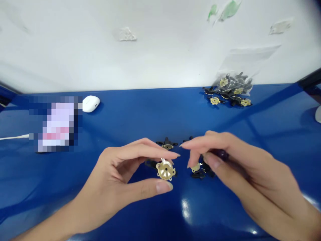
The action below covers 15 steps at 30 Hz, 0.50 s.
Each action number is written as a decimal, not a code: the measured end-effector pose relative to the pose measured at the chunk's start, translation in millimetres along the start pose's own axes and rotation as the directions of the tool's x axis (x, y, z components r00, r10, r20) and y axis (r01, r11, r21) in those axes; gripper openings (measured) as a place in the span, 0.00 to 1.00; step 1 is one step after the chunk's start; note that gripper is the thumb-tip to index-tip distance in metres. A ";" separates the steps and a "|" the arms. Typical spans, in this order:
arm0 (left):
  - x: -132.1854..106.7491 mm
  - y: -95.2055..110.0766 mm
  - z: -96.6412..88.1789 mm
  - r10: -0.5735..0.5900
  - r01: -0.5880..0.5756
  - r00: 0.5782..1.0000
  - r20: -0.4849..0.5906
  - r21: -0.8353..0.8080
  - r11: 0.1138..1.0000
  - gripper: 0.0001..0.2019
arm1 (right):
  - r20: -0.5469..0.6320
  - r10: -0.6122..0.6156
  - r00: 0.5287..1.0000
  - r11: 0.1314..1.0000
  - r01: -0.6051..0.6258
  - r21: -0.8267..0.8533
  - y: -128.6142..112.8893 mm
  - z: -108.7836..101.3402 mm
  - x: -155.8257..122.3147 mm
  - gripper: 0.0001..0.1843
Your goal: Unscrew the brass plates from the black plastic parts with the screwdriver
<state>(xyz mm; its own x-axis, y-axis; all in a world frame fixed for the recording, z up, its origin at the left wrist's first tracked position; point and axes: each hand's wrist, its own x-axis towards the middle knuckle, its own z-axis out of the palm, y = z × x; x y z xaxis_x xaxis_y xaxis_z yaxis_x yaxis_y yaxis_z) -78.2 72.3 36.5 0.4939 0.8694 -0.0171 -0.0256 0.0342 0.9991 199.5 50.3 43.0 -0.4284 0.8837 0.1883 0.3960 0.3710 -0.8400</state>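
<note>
My left hand (125, 174) pinches a small round gold-coloured part (166, 170) between thumb and fingers, just above the blue table (150, 110). My right hand (225, 160) reaches in from the right, its fingertips closed on another small gold and black part (198, 169) lying on the table. A third black and gold part (167, 145) lies just behind my left fingertips. What the dark thing under my right thumb is, I cannot make out.
At the back right a clear plastic bag (235, 85) leans on the white wall, with several black and gold parts (215, 100) spilled before it. A white earbud case (90, 103) and a blurred-out object (56, 124) with a white cable lie at the left.
</note>
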 end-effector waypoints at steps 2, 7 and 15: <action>-1.4 -0.2 -0.4 -0.013 0.015 0.999 0.029 -0.087 0.996 0.19 | -0.123 0.045 0.991 0.999 -0.044 0.010 0.8 -0.1 -1.4 0.21; -4.4 -1.8 -1.5 -0.090 0.094 0.996 0.027 -0.257 0.962 0.23 | -0.336 0.111 0.935 0.991 -0.081 0.104 -0.3 1.5 -0.8 0.23; -3.0 -0.8 -2.3 -0.057 0.060 0.998 -0.038 0.096 0.994 0.14 | -0.357 0.217 0.909 0.959 -0.129 0.253 -6.5 -5.2 5.2 0.13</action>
<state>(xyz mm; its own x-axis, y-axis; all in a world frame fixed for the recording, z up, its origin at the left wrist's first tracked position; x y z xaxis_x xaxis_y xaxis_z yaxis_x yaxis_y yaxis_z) -81.6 70.8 35.6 0.4613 0.8841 -0.0751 0.0880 0.0387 0.9954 198.9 53.9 52.1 -0.0139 0.9853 0.1705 0.2291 0.1692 -0.9586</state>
